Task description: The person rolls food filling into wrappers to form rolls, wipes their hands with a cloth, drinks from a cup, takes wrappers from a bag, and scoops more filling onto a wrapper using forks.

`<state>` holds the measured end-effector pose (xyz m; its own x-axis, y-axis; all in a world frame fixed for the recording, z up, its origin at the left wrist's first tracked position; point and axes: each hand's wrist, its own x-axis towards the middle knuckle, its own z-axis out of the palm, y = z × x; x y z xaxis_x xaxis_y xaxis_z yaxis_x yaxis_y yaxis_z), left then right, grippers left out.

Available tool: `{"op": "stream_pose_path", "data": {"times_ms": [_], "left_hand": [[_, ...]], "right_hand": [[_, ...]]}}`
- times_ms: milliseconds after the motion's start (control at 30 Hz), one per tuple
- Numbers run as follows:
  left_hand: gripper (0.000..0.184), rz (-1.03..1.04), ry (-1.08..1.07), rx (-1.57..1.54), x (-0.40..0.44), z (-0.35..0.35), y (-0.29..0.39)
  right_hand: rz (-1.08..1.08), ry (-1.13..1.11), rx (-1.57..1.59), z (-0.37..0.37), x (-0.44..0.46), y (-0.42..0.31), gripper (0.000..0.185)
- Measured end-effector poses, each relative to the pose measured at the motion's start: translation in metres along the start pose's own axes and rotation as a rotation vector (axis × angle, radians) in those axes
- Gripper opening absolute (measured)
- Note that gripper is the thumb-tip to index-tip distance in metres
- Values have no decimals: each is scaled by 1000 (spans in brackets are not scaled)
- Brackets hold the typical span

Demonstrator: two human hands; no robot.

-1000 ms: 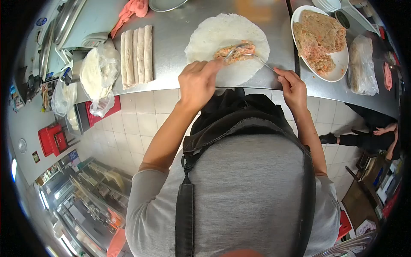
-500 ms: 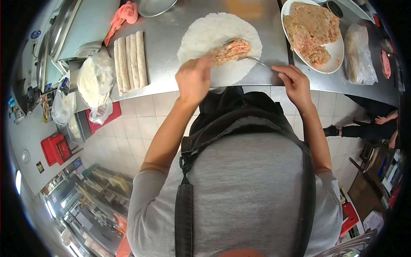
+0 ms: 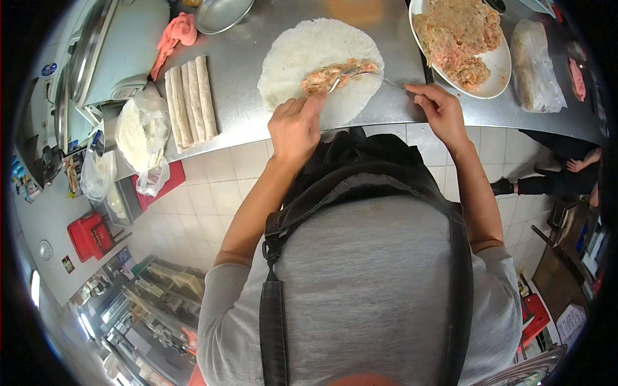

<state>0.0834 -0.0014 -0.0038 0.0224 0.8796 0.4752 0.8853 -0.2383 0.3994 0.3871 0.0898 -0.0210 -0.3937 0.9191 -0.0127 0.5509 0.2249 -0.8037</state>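
A round, thin white wrapper sheet [image 3: 293, 55] lies on the steel counter, with a strip of orange-pink minced filling [image 3: 315, 80] across its middle. My right hand [image 3: 441, 112] pinches the handle of a slim metal utensil [image 3: 389, 82], whose far end rests on the filling; its head is not clear. My left hand [image 3: 295, 128] is closed over the wrapper's near edge, its fingertips by the filling's left end. A second shiny metal strip lies between those fingertips and the filling. I cannot tell whether the left fingers hold it.
Several pale finished rolls [image 3: 190, 103] lie left of the wrapper. A white oval plate [image 3: 499, 80] of minced filling stands at right, beside a bagged item [image 3: 534, 67]. A metal bowl [image 3: 222, 14], pink cloth [image 3: 177, 38] and plastic bag [image 3: 145, 128] are at left. Another person [image 3: 570, 170] is at far right.
The utensil in my right hand has moved up and left onto the filling. My left hand has slowed and sits lower, by the left end. The filling looks more stretched out sideways.
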Motion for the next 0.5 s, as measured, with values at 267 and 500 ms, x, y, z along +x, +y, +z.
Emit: {"op": "stream_pose_path", "data": {"times_ms": [267, 500], "left_hand": [[25, -13, -51, -12, 6, -13, 5], [21, -143, -101, 5, 22, -34, 3]], "right_hand": [[-15, 21, 143, -5, -6, 8, 29], [-85, 4, 183, 1, -7, 5, 29]]}}
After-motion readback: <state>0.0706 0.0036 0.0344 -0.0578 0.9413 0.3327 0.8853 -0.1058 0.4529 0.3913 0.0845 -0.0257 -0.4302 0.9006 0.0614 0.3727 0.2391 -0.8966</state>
